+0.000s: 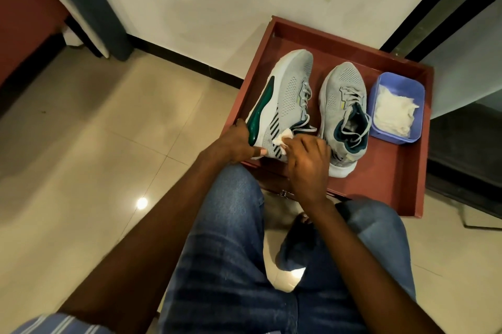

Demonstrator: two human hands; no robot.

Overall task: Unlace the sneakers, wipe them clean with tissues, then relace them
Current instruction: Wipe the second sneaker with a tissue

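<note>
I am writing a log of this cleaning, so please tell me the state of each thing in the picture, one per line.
Left sneaker: tilted on its side, laced, being wiped.
Right sneaker: upright, laced, untouched.
Tissue: pressed on the left sneaker's side.
Left hand: holds the left sneaker's heel.
Right hand: grips the tissue.
Purple tub: open, tissues inside.
Red tray: holds the sneakers and tub.

no readable text, labels, brands or numbers anywhere

We see dim, warm indoor light, with a small glare spot on the floor tiles (142, 202) at eight o'clock. Wide-angle bending curves the edges, and our forearms at six o'clock look soft and shadowed.
</note>
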